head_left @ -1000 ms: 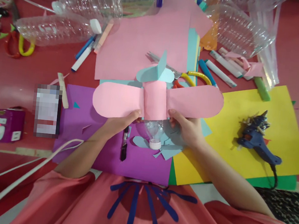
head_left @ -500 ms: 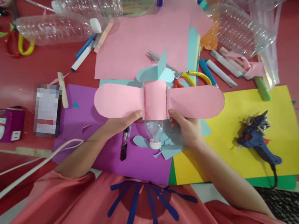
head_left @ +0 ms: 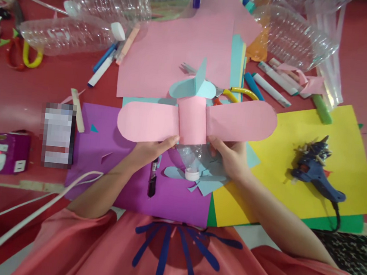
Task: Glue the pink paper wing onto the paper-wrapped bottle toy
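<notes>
Between my hands is a toy airplane (head_left: 192, 121) made from a clear plastic bottle wrapped in pink paper. Its white cap (head_left: 192, 175) points toward me, two rounded pink wings stretch sideways, and a light blue paper tail (head_left: 193, 86) stands at the far end. My left hand (head_left: 156, 148) grips the body beneath the left wing, thumb on top near the wing's base. On the other side my right hand (head_left: 230, 155) does the same under the right wing. Most fingers of both hands are hidden below the paper. Light blue paper scraps (head_left: 209, 185) lie underneath.
Scissors (head_left: 236, 93) with yellow handles lie behind the tail. A blue glue gun (head_left: 316, 172) rests on yellow paper (head_left: 358, 171) at right. A black cutter (head_left: 152, 178) lies on purple paper (head_left: 177, 206). Clear bottles (head_left: 70, 33), markers (head_left: 272, 90) and a phone (head_left: 58, 136) surround this.
The airplane has shifted slightly to the right and away from me, tilting a little. Both hands keep their hold, and the left thumb has moved a bit right with it.
</notes>
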Available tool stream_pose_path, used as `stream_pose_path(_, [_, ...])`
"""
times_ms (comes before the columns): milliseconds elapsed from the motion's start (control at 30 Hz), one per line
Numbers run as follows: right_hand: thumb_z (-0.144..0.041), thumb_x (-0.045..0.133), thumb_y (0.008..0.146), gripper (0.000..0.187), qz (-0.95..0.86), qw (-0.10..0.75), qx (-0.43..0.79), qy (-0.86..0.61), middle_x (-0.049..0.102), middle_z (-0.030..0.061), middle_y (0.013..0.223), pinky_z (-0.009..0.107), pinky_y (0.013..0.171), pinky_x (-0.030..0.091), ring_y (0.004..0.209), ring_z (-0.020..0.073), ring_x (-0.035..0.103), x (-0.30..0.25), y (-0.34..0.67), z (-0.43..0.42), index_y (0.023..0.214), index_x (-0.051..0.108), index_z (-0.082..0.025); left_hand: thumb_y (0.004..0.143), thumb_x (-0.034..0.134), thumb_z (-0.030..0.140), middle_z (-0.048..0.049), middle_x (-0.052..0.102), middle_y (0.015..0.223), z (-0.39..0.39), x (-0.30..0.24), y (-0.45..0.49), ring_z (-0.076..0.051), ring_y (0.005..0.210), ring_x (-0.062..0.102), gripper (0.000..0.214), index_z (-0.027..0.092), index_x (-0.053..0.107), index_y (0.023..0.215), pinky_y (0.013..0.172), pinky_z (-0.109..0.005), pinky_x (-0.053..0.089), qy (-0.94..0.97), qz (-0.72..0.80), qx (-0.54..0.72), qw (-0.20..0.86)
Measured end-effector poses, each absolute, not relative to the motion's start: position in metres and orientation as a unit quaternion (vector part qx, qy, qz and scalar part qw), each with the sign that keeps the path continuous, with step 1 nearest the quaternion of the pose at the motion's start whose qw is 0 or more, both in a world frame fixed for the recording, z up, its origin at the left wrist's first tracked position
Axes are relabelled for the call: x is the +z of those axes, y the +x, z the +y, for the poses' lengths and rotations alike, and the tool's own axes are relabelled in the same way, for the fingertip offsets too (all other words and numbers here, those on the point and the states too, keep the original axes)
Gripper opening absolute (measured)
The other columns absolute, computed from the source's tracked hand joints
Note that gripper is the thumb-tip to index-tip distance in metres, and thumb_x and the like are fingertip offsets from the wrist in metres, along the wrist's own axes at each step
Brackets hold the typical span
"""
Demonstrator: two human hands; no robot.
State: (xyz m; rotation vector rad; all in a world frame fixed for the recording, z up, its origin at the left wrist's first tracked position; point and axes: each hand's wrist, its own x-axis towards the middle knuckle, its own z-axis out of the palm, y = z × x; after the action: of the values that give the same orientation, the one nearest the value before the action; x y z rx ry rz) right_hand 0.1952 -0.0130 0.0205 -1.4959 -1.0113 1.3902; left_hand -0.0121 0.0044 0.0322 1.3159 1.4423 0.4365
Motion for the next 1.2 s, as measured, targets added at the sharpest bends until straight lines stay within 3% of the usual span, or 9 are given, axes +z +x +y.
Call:
stream_pose_path(467, [-0.047, 0.073, 0.072, 0.047, -0.395, 0.420, 0.533, -0.620, 0.046, -0.0020, 0.041, 0.028, 0.046, 0.037, 0.043, 0.0099, 0.042, 0.0157, 0.1958, -0.0137, 0.043, 0.047, -0.022, 0.081, 0.053, 0.062, -0.0080, 0.074, 0.082, 0.0051, 0.0290, -0.0136, -0.026, 0.093, 0.069, 0.043, 0.022, 0.063, 0.070, 0.107, -0.039, 0.049, 0.586, 0.570, 0.174, 0.548])
stream_pose_path(1200, [-0.047, 0.074, 0.072, 0.046, -0.399, 0.404, 0.533, -0.627, 0.049, -0.0013, 0.042, 0.029, 0.048, 0.042, 0.045, 0.0113, 0.045, 0.0169, 0.1969, -0.0122, 0.042, 0.048, -0.022, 0.082, 0.053, 0.066, -0.0071, 0.074, 0.079, 0.0052, 0.0254, -0.0135, -0.023, 0.085, 0.070, 0.048, 0.022, 0.065, 0.069, 0.104, -0.036, 0.051, 0.589, 0.557, 0.181, 0.556])
